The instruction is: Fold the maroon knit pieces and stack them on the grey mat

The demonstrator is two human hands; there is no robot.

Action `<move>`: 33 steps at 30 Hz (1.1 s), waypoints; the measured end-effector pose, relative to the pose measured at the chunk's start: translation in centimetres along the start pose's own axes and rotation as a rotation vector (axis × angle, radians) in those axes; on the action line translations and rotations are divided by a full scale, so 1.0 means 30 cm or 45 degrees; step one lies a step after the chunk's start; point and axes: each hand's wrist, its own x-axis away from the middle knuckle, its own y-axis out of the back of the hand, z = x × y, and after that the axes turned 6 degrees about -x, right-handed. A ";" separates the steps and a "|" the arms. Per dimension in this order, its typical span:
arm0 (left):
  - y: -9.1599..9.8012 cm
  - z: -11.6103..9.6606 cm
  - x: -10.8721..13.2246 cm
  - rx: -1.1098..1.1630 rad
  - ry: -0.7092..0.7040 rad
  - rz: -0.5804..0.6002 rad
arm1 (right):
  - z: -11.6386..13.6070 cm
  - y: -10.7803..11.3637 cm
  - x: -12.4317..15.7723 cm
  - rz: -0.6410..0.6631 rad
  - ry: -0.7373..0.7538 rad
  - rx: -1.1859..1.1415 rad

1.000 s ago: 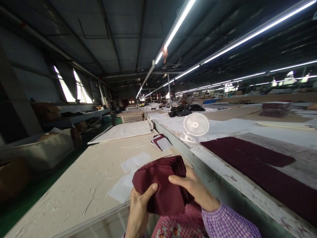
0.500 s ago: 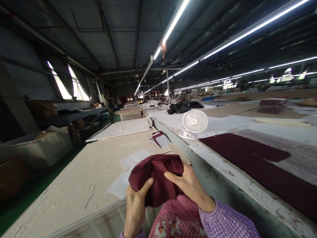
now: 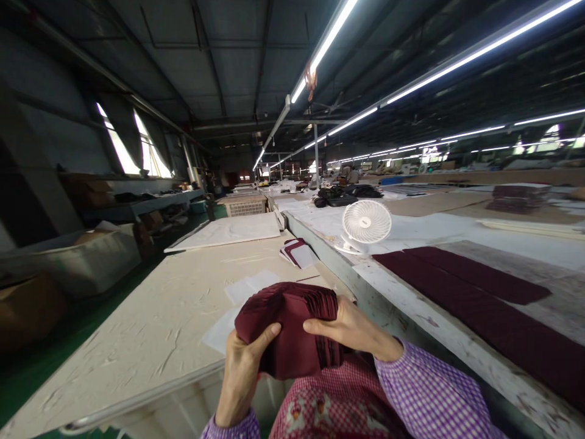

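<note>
A thick stack of maroon fabric pieces (image 3: 292,332) is held bent between both hands above my lap, its layered edges fanned on the right. My left hand (image 3: 244,366) grips the left side, thumb on the front face. On the right side, my right hand (image 3: 351,329) clasps the stack with its thumb pressed on the front; its other fingers are hidden behind. White sheets (image 3: 251,286) lie on the cream board just beyond the stack. Farther up that board sits a small pile of maroon pieces with white cards (image 3: 299,253).
The cream-topped board (image 3: 150,317) spreads left and ahead. To the right runs a long table (image 3: 425,329), bearing a white clip fan (image 3: 367,222) and long maroon fabric strips (image 3: 457,280). Black cloth (image 3: 338,196) lies farther back. A carton (image 3: 30,311) stands at far left.
The right edges of the fabric stack are more fanned out now. Both hands keep their hold, with the left shifted slightly left. The view has turned a little to the left.
</note>
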 end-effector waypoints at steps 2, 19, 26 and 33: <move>0.006 -0.006 0.003 0.001 -0.010 0.018 | -0.017 0.002 -0.005 0.137 0.005 0.016; 0.053 0.056 -0.010 0.014 0.038 0.127 | -0.034 -0.013 -0.026 0.283 -0.044 -0.030; 0.047 0.019 0.003 0.000 0.062 0.155 | -0.034 -0.031 -0.029 0.290 -0.056 0.042; 0.061 0.097 -0.030 0.237 0.258 0.236 | -0.093 -0.040 -0.023 0.142 -0.203 -0.041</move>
